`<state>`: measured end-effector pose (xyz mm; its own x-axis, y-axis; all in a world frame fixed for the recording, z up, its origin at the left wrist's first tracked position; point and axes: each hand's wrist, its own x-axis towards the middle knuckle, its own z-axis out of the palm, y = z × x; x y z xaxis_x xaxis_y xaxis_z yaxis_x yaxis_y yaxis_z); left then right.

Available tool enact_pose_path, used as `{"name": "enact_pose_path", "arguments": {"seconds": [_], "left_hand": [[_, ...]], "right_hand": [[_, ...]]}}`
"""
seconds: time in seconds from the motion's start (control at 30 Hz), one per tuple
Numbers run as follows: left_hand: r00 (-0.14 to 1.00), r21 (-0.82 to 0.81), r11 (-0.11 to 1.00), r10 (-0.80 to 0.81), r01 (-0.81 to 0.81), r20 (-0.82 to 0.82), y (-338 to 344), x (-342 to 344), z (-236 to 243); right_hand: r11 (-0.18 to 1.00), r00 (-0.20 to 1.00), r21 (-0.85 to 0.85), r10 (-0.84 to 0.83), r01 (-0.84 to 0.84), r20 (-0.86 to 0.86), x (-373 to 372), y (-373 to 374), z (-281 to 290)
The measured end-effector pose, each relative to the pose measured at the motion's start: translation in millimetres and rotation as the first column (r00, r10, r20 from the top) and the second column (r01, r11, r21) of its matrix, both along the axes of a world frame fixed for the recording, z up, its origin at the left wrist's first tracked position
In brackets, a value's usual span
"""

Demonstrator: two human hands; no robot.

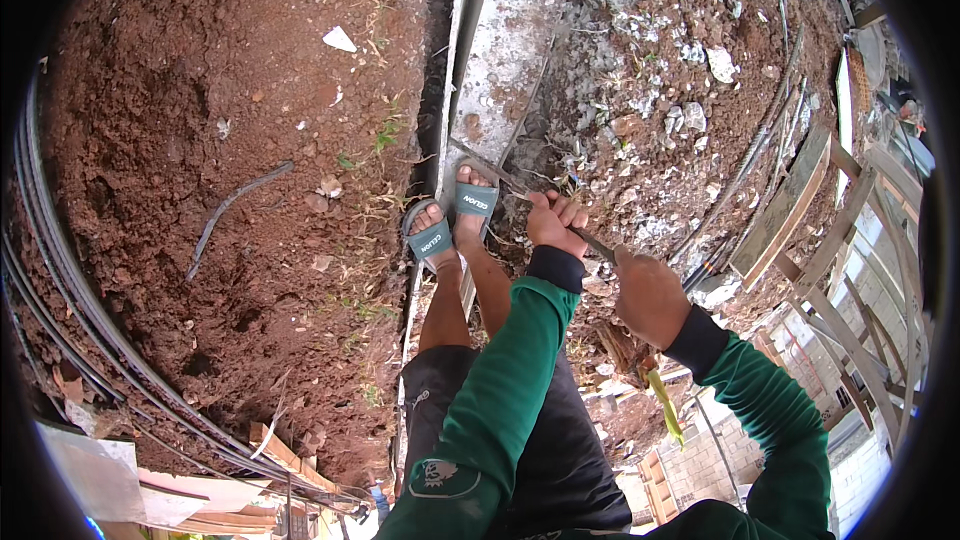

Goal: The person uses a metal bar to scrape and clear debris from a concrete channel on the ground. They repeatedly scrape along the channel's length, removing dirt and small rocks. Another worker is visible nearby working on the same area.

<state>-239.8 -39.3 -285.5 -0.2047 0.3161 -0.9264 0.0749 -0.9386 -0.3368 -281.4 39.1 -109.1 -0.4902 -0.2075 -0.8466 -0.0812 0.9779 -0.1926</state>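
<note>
A thin dark rod slants from beside my right foot toward the lower right, and both hands are closed round it. My left hand grips it partway along. Farther down and to the right, my right hand wraps round the near end. The rod's far end reaches the edge of a narrow concrete strip, close to the toes of my sandal. From this view I cannot tell whether that end touches the concrete or what shape its tip has.
Reddish bare soil lies left of a thin upright edge along the concrete. Rubble and pale stones cover the ground on the right. Black pipes curve along the far left. Wooden boards form a frame at right.
</note>
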Motion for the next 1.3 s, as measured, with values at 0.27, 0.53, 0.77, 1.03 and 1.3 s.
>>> {"name": "enact_pose_path", "arguments": {"seconds": [0.27, 0.53, 0.77, 1.03, 1.3], "left_hand": [[0.991, 0.201, 0.972, 0.13, -0.124, -0.02, -43, 10, -8], [0.995, 0.197, 0.975, -0.095, 0.1, -0.037, -89, 3, -36], [0.997, 0.264, 0.963, -0.061, 0.046, 0.049, -95, 10, -66], [0.835, 0.027, 0.938, -0.32, 0.345, 0.447, -9, -79, -46], [0.995, 0.061, 0.997, -0.054, 0.049, 0.085, -44, -20, -52]], "right_hand": [[0.383, 0.027, 0.401, -0.751, 0.832, 0.66, -36, -26, 3], [0.115, -0.17, 0.404, -0.78, 0.907, 0.602, -12, -81, -26], [0.284, 0.044, 0.324, -0.809, 0.902, 0.586, -34, -98, -33], [0.458, 0.121, 0.402, -0.765, 0.793, 0.632, -101, 5, -64], [0.138, -0.25, 0.474, -0.704, 0.87, 0.665, -66, -37, -48]]}}
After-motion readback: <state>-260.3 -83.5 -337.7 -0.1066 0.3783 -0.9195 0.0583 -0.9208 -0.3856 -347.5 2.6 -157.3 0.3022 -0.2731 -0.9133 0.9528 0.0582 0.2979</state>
